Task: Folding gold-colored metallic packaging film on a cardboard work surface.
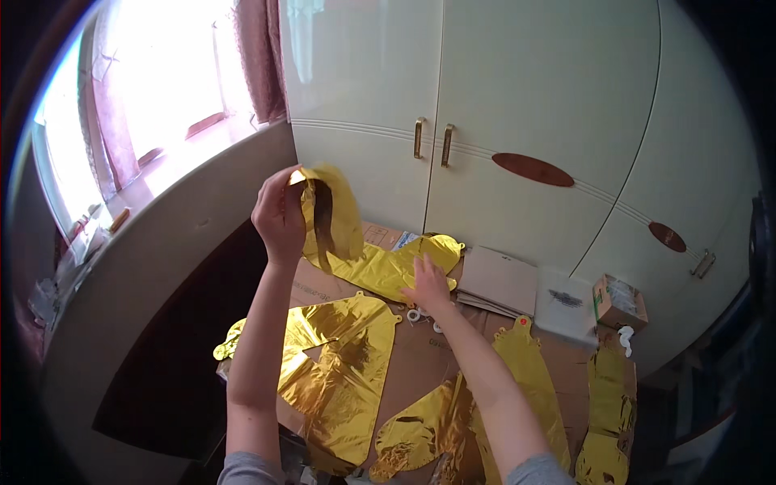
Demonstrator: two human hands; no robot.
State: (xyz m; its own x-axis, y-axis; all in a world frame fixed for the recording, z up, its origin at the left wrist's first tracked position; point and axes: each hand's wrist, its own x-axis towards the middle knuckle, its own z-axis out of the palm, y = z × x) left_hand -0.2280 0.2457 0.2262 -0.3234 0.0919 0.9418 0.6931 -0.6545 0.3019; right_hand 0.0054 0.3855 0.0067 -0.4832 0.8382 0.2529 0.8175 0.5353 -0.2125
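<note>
My left hand (280, 214) is raised in front of the cupboard, its fingers closed on one end of a flat gold foil balloon (343, 214). That end hangs folded over, with a dark strip showing on its inner side. Lower down, the foil appears to run on along the cardboard to the right. There my right hand (428, 283) rests at the foil, fingers spread and thumb apart. Closer to me lies a wide, creased gold foil balloon (356, 388) with a gap in its middle. A small white roll (414, 315) sits just below my right hand.
Brown cardboard (420, 347) covers the work surface. More gold foil balloons (529, 380) lie at the right, another (610, 404) at the edge. Behind them are stacked cardboard sheets (497, 279) and a small open box (621, 301). A white cupboard (533, 81) stands behind; a bright window is left.
</note>
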